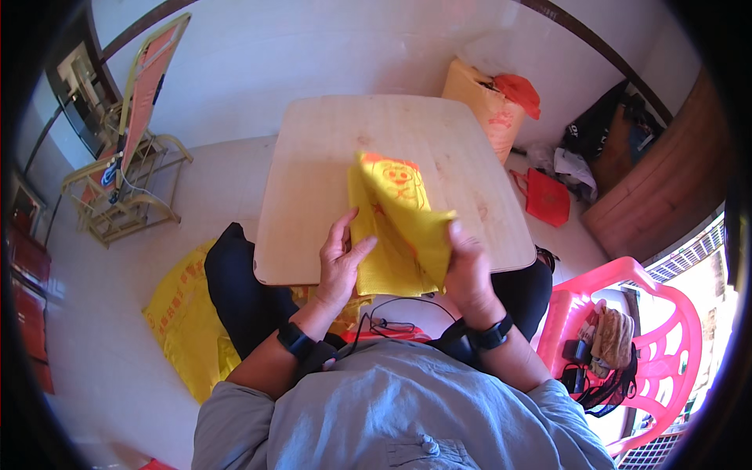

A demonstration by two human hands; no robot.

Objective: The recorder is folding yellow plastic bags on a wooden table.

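Note:
A yellow bag-like sheet (388, 258) with a red printed cartoon face lies partly on the wooden table (317, 135), its upper layer lifted and folded over. My right hand (469, 273) grips the raised layer's right corner between thumb and fingers. At the sheet's left edge, my left hand (342, 258) has thumb and fingers apart; whether the fingertips touch the sheet cannot be told. The sheet's near edge hangs around the table's front edge, above my lap.
A large yellow printed sack (182, 311) lies on the floor at left. A pink plastic chair (631, 270) bearing cloths and small black items stands at right. Behind the table is an orange bin-like container (470, 97); a red bag (547, 197) is on the floor. A folding recliner (150, 88) stands far left.

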